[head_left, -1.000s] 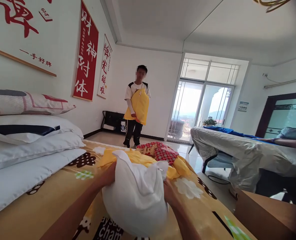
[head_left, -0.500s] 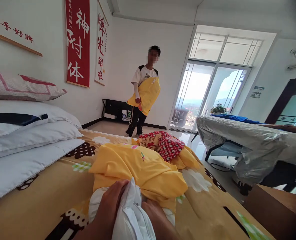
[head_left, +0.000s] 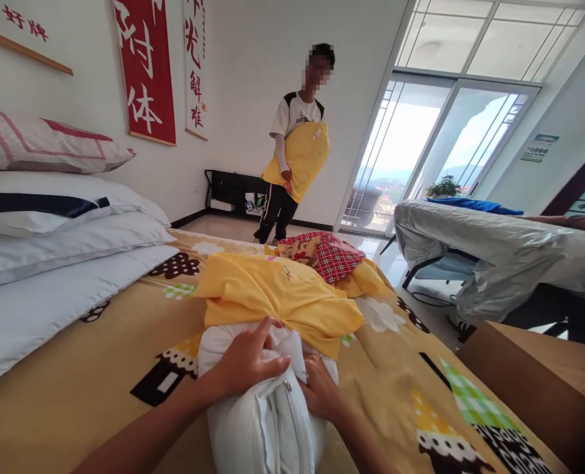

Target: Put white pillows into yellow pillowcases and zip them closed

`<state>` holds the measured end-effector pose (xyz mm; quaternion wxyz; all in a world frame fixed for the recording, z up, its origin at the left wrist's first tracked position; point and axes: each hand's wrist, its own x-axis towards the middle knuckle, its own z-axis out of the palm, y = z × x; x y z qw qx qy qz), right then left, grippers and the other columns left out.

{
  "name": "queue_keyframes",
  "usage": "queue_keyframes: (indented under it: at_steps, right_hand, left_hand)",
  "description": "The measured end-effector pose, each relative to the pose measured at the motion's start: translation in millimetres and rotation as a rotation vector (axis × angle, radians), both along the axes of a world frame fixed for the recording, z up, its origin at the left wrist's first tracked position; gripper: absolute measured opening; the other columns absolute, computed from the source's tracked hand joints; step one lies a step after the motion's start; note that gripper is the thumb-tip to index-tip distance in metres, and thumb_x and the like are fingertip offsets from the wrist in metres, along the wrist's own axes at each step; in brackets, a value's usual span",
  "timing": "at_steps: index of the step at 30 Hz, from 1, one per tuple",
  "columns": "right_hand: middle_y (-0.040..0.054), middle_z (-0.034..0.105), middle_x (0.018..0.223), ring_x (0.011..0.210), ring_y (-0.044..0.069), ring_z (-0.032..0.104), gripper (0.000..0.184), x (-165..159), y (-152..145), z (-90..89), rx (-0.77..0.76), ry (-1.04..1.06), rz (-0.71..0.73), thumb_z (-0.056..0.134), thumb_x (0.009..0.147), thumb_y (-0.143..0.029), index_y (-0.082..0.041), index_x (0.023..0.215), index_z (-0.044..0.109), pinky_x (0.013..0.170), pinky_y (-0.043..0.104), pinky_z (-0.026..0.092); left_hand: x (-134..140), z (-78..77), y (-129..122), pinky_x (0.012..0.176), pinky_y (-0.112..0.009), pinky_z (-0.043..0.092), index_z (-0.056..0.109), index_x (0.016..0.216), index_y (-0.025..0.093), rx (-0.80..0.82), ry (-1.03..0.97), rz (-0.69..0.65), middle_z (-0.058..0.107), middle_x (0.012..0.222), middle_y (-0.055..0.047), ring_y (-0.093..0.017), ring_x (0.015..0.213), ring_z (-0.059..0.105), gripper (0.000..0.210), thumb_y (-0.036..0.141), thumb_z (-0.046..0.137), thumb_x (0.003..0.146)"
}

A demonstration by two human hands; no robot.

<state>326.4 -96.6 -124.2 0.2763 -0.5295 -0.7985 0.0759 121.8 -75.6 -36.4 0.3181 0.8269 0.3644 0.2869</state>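
A white pillow (head_left: 240,428) with a zipper along its folded side lies lengthwise before me on the bed. Its far end is inside a yellow pillowcase (head_left: 267,283), which is bunched in loose folds. My left hand (head_left: 253,355) grips the pillow from the upper left, thumb and forefinger bent around a raised fold close to the case's opening. On the other side, my right hand (head_left: 319,385) is closed on the pillow's right edge, its fingertips partly hidden in the white cloth. The near end of the pillow runs out of view at the bottom.
Several white pillows (head_left: 75,283) are stacked on the left, a checked one (head_left: 50,141) on top. Beyond the yellow case lies red plaid cloth (head_left: 339,253). A person (head_left: 292,151) stands past the bed holding a yellow pillow. A cardboard box (head_left: 534,368) and plastic-covered table (head_left: 470,227) are right.
My view has tilted down and the hands show more fully. My left hand has shifted over the pillow's top, and the upright white fold between my hands has come down.
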Motion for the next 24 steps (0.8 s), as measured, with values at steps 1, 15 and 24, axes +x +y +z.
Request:
queue_keyframes:
  at_steps: [1, 15, 24]
  right_hand:
    - [0.0078, 0.066, 0.079, 0.081, 0.021, 0.06, 0.023, 1, 0, 1.1, 0.002, 0.009, 0.0, 0.05, 0.083, -0.034, -0.018, 0.068, 0.06, 0.075, 0.03, 0.045]
    - [0.0095, 0.067, 0.1, 0.096, 0.025, 0.06, 0.031, 19, 6, 18.0, -0.214, 0.435, -0.032, 0.046, 0.078, -0.041, -0.02, 0.094, 0.063, 0.088, 0.04, 0.047]
    - [0.0071, 0.069, 0.095, 0.093, 0.021, 0.063, 0.031, -13, 21, 22.6, -0.311, 0.325, -0.055, 0.047, 0.086, -0.046, -0.02, 0.087, 0.063, 0.084, 0.034, 0.05]
  left_hand:
    - [3, 1.6, -2, 0.063, -0.024, 0.035, 0.053, 0.109, 0.019, 0.019, 0.023, 0.005, 0.057, 0.074, 0.002, -0.016, 0.069, 0.053, 0.038, 0.043, 0.057, 0.079]
    - [9, 6.4, 15, 0.051, -0.025, 0.023, 0.027, 0.056, 0.021, -0.087, -0.498, 0.156, 0.024, 0.055, 0.005, -0.01, 0.054, 0.023, 0.058, 0.071, 0.034, 0.085]
    - [28, -32.9, 43, 0.063, -0.026, 0.037, 0.053, 0.071, 0.017, -0.107, -0.526, 0.121, 0.051, 0.067, 0.0, -0.014, 0.065, 0.046, 0.06, 0.071, 0.031, 0.085]
